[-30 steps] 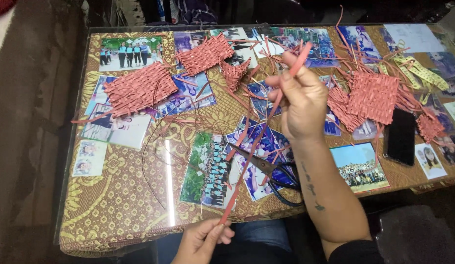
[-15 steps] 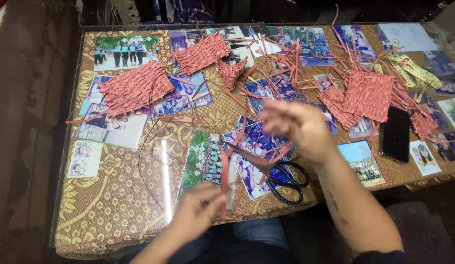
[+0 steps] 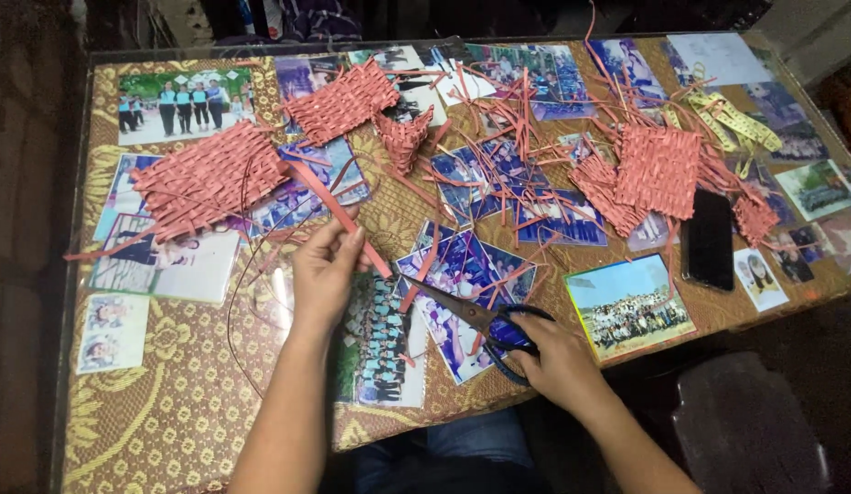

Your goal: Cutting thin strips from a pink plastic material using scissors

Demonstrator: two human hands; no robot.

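My left hand (image 3: 325, 270) pinches a long red paper strip (image 3: 332, 209) that slants up and to the left over the table. My right hand (image 3: 558, 361) grips the dark handles of a pair of scissors (image 3: 476, 318). The blades point up-left toward the strip's lower end, and I cannot tell whether they touch it. Both hands are over the glass-topped table (image 3: 169, 430) near its front edge.
Woven red paper mats lie at the left (image 3: 210, 176), top middle (image 3: 343, 101) and right (image 3: 658, 169), with loose red strips (image 3: 508, 174) scattered between. A black phone (image 3: 709, 240) lies at the right. Photographs show under the glass, over a gold patterned cloth.
My right hand has come down from holding the strip up high and now holds the scissors. My left hand has moved up from the table's front edge and taken the strip.
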